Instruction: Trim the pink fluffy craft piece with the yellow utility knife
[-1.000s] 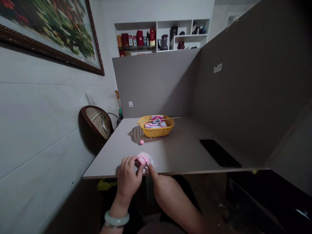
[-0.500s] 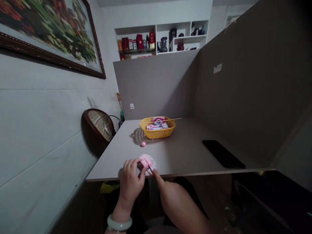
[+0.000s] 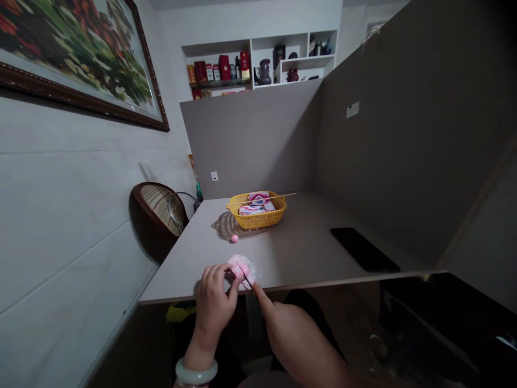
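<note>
My left hand [image 3: 214,302] pinches a soft pink lump [image 3: 238,271] at the table's near edge, with its fingers curled around the lump's left side. A whitish fluffy patch [image 3: 247,264] lies beneath and behind the lump. My right hand [image 3: 285,334] grips a thin dark blade [image 3: 249,283], and its tip meets the pink lump. The fingers hide part of the lump. Farther back, a small pink ball [image 3: 235,238] rests on the grey table [image 3: 299,250], apart from both hands.
A yellow plastic basket [image 3: 258,219] holding pink-and-white packets and a long wooden stick [image 3: 286,195] sits on a woven mat [image 3: 222,226]. A black phone [image 3: 363,249] lies on the right. Grey partitions [image 3: 250,145] bound the table's back and right sides.
The view has shifted slightly. The dark blade has come into sight since the oldest frame and now sits against the pink lump. My hands have stayed at the near edge.
</note>
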{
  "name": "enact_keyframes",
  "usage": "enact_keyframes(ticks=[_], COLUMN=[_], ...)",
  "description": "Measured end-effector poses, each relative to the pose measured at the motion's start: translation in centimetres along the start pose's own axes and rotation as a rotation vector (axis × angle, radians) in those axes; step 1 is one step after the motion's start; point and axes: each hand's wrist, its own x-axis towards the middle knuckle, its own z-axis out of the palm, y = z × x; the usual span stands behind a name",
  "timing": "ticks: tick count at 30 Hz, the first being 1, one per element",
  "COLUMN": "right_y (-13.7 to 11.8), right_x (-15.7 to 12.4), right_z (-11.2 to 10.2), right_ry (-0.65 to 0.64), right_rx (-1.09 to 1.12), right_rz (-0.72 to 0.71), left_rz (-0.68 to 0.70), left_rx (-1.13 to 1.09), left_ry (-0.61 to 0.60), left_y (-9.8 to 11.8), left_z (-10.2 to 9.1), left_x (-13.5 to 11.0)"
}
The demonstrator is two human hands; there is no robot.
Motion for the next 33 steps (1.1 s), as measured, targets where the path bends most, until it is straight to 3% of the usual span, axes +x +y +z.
enact_keyframes(ticks=[6, 11, 17, 22, 29, 33], right_y=[-0.2, 0.2, -0.5, -0.1, -0.3, 0.1], right_x=[1.2, 0.0, 1.6, 0.5, 1.5, 0.5], right_z=[0.0, -0.1, -0.6, -0.6, -0.8, -0.6], right_ry=[0.014, -0.082, -0.008, -0.119, -0.047, -0.065], right_rx=[0.041, -0.024, 0.044, -0.004, 0.060, 0.013], right_rz=[-0.046, 0.003, -0.019, 0.014, -0.033, -0.008], left_rz=[-0.016, -0.004, -0.027, -0.003, -0.028, -0.002], left_rx=[0.026, 0.005, 0.032, 0.002, 0.001, -0.002], left_ry=[0.006, 0.003, 0.010, 0.002, 0.006, 0.001], left_y=[-0.1, 0.0, -0.2, -0.3, -0.1, -0.1], left_z=[0.2, 0.1, 0.2, 0.2, 0.0, 0.0], left_x=[0.0, 0.0, 0.0, -0.2, 0.0, -0.1])
